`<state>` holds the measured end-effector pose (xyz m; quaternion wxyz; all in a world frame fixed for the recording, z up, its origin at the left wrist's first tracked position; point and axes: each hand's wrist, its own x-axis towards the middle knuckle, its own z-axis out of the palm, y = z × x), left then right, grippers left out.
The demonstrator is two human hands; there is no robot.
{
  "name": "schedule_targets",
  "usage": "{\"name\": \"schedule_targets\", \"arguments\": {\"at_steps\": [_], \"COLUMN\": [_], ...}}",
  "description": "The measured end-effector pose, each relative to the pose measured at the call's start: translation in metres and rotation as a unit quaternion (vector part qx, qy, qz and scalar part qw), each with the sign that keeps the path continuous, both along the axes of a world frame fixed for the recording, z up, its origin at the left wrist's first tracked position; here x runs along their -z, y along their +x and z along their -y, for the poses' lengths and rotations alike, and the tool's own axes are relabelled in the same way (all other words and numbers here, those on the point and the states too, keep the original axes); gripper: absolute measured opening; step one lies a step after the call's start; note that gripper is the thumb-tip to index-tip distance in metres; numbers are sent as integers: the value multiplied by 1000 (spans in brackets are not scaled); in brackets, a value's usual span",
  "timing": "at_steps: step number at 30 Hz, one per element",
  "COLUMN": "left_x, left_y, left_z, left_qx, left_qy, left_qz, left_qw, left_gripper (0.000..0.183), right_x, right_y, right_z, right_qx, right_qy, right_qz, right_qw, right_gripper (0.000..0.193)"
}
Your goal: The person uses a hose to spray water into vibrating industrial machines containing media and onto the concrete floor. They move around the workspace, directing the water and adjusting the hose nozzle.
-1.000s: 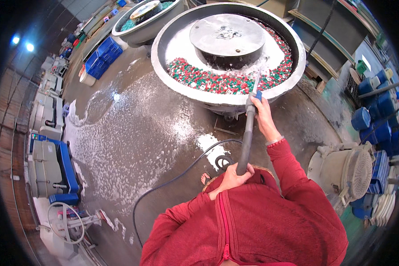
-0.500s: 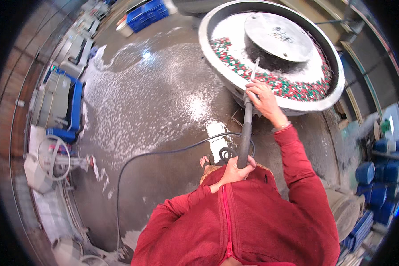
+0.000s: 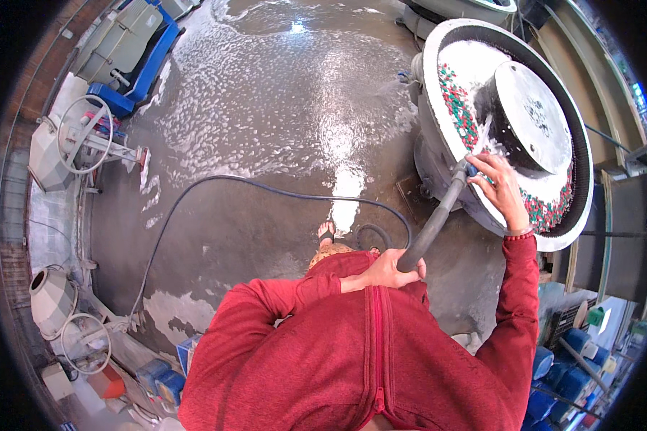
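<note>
The left hand (image 3: 392,271) is clasping the near end of the grey pipe (image 3: 433,228); the right hand (image 3: 502,188) is curling partly at the blue lever (image 3: 471,170), firmness unclear. Spraying seems in hand, calling for steady aim: the jet (image 3: 487,128) is reaching into the tub (image 3: 432,97), beside red-and-green pieces (image 3: 550,210). The tub is now appearing farther right than half a second ago.

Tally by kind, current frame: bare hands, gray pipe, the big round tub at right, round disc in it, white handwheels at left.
Left hand plus right hand: 2
Gray pipe: 1
Big round tub: 1
Round disc: 1
White handwheels: 2
Total: 7
</note>
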<state>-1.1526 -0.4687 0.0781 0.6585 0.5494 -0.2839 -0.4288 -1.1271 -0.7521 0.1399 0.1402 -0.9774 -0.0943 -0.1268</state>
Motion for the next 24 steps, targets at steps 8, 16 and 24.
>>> {"name": "schedule_targets", "arguments": {"at_steps": [8, 16, 24], "left_x": [10, 21, 22], "left_y": [32, 55, 93], "left_z": [-3, -11, -21], "left_qx": [66, 106, 50], "left_qy": [-48, -61, -73], "left_qz": [-3, -134, -307], "left_qw": [997, 983, 948], "left_gripper": [7, 8, 8], "right_x": [8, 44, 140], "right_y": [53, 117, 169], "right_z": [-23, -79, -102], "right_qx": [262, 281, 304], "right_qy": [-42, -56, 651], "right_qz": [78, 86, 11], "right_qw": [961, 954, 695], "right_gripper": [32, 28, 49]}}
